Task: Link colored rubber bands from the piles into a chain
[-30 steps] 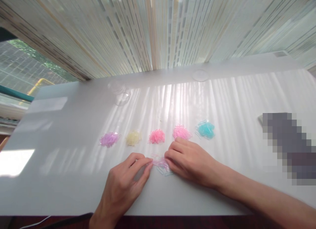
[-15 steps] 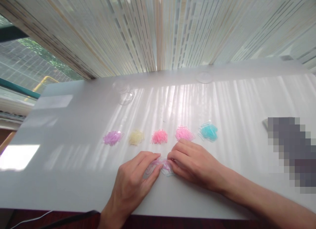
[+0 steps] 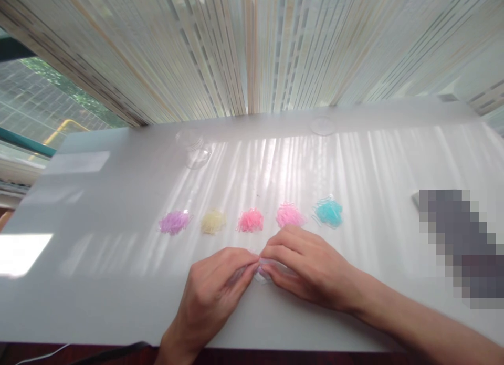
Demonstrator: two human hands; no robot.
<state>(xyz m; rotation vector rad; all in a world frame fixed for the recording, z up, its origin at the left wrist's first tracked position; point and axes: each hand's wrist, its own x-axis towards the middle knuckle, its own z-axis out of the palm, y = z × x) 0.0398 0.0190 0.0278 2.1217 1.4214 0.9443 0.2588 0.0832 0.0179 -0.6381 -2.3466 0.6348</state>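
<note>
My left hand rests low on the table, thumb and fingers pinched together on some pale purple and clear elastic bands. From the other side my right hand pinches at the same small bunch, its fingertips meeting those of the left. Most of the bunch is hidden by the fingers. Beyond the hands lie loose piles in a row: a purple pile, a yellow pile, a coral pile, a pink pile and a teal pile. The pink one is just past my right knuckles.
Clear round containers stand at the back left of the white table. A clear disc lies at the back. A blurred-out dark object is at the right. Striped curtains hang along the far edge.
My fingertips have come together from slightly apart, and now cover more of the bunch of bands. The view has shifted a little; the coloured piles look unchanged.
</note>
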